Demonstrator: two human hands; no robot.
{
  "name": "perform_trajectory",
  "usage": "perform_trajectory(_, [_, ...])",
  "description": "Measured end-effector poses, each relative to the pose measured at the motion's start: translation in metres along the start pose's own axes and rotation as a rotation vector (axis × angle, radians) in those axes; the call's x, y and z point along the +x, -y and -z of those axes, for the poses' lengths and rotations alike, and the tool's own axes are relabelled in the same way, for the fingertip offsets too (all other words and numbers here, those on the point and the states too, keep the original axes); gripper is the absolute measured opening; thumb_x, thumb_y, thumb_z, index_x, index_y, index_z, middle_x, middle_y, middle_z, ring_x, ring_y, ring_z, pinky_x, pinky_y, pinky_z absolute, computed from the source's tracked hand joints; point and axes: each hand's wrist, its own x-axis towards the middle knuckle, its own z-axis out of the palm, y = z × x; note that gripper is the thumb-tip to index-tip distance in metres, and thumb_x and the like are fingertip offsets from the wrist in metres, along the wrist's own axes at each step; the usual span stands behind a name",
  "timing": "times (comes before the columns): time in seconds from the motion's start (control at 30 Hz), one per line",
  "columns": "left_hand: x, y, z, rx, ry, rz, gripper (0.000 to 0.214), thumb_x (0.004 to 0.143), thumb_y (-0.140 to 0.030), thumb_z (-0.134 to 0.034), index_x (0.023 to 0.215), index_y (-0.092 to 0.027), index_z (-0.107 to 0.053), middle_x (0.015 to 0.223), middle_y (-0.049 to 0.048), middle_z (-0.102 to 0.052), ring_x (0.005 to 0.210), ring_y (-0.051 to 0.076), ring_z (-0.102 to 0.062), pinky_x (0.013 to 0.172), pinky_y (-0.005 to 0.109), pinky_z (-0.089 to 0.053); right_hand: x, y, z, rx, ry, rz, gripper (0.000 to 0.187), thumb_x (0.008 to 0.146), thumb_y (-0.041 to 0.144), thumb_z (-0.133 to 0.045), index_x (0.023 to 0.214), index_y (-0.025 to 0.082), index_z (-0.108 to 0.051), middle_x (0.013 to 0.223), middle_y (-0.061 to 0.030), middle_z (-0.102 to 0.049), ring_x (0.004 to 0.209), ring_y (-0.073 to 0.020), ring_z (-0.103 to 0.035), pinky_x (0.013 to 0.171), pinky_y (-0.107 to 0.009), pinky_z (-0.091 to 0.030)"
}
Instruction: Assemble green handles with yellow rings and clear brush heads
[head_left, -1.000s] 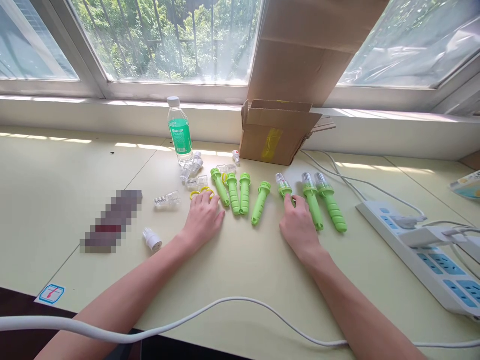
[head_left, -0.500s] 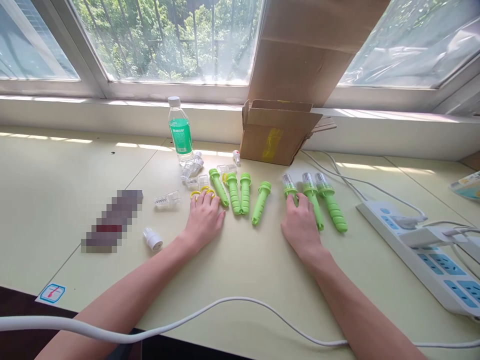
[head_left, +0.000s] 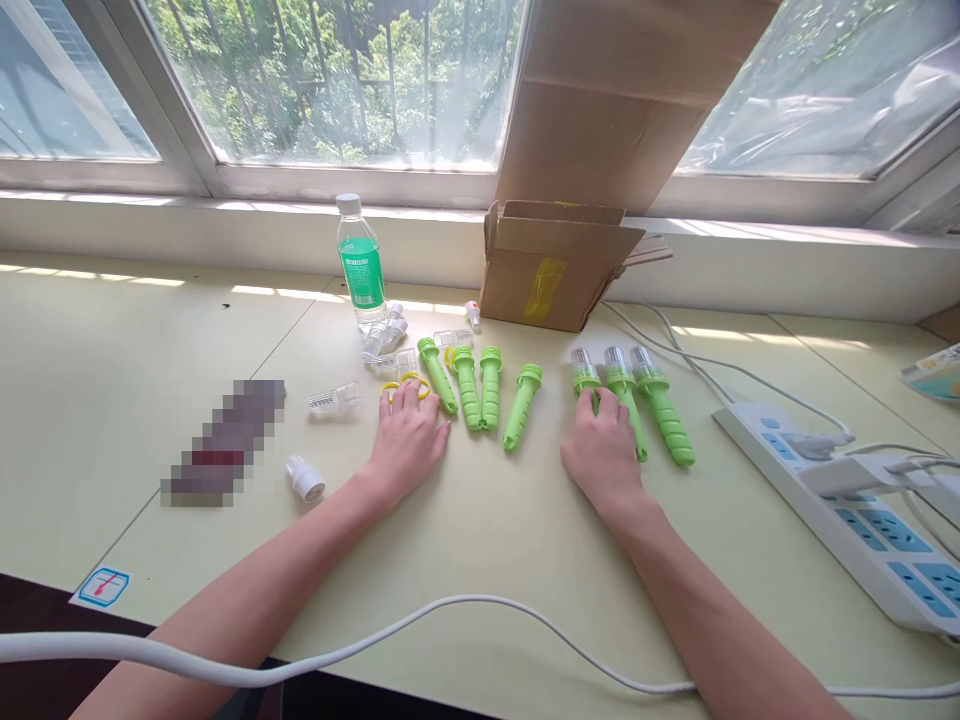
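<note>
Green row: four bare handles (head_left: 490,390) on the table (head_left: 465,540) between the hands, threaded ends facing away from the person; three lie close together, the fourth slightly apart to the right.
Capped trio: three clear-topped handles (head_left: 670,420) side by side, right of the bare ones, clear ends pointing toward the window.
Right hand (head_left: 600,445): palm down, fingers curled around the leftmost capped handle (head_left: 585,374); its lower part hidden beneath the hand.
Left hand (head_left: 409,432): loose, resting palm down, nothing visible in its grasp; fingertips by the yellow rings (head_left: 391,390), contact hard to tell.
Clear parts: transparent pieces (head_left: 335,400) scattered beyond and left of the left hand, several heaped near the bottle (head_left: 361,270).
White piece (head_left: 305,479): alone, left of the left forearm.
Back edge: bottle upright; open cardboard box (head_left: 555,270) standing near the windowsill.
Right side: power strip (head_left: 847,520) with plugs in, slanting across the table.
Foreground: white cable (head_left: 480,599) looping across both forearms.
</note>
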Motion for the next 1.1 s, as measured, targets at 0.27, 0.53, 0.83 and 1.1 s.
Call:
perform_trajectory(0.27, [-0.001,-0.001,0.0,0.031,0.033,0.027,0.03,0.09,-0.037,-0.044,0.11,-0.017,-0.054,0.134,0.0197,-0.046,0.132,0.033,-0.036,0.107,0.054,-0.029,0.001,0.002,0.002,0.004,-0.041,-0.046,0.041,0.082,0.009,-0.04,0.119,-0.004,-0.054,0.115,-0.0274,-0.051,0.104,-0.0367,-0.05,0.082,-0.046,-0.044])
perform_trajectory(0.53, [-0.001,-0.001,0.0,0.052,0.06,0.041,0.033,0.09,-0.038,-0.041,0.114,-0.017,-0.053,0.139,0.0193,-0.043,0.134,0.034,-0.034,0.107,0.055,-0.028,0.0,0.011,0.013,0.069,-0.058,-0.02,0.045,0.085,0.018,-0.043,0.128,0.005,-0.052,0.126,-0.0242,-0.043,0.117,-0.0373,-0.041,0.097,-0.053,-0.035])
perform_trajectory(0.83, [-0.001,-0.002,0.002,0.058,0.066,0.037,0.033,0.091,-0.037,-0.04,0.114,-0.018,-0.053,0.138,0.0177,-0.044,0.134,0.033,-0.035,0.106,0.056,-0.029,-0.008,0.027,0.021,0.246,0.008,0.247,0.055,0.081,0.008,-0.044,0.133,0.021,-0.052,0.13,-0.0157,-0.04,0.12,-0.0306,-0.041,0.102,-0.047,-0.035])
perform_trajectory(1.1, [-0.002,-0.002,0.003,0.078,0.056,0.033,0.032,0.091,-0.038,-0.039,0.112,-0.018,-0.053,0.134,0.0175,-0.046,0.131,0.033,-0.037,0.106,0.058,-0.027,-0.009,0.03,0.023,0.354,0.018,0.231,0.041,0.084,0.011,-0.042,0.118,0.017,-0.064,0.124,-0.0152,-0.049,0.117,-0.0299,-0.045,0.1,-0.046,-0.036])
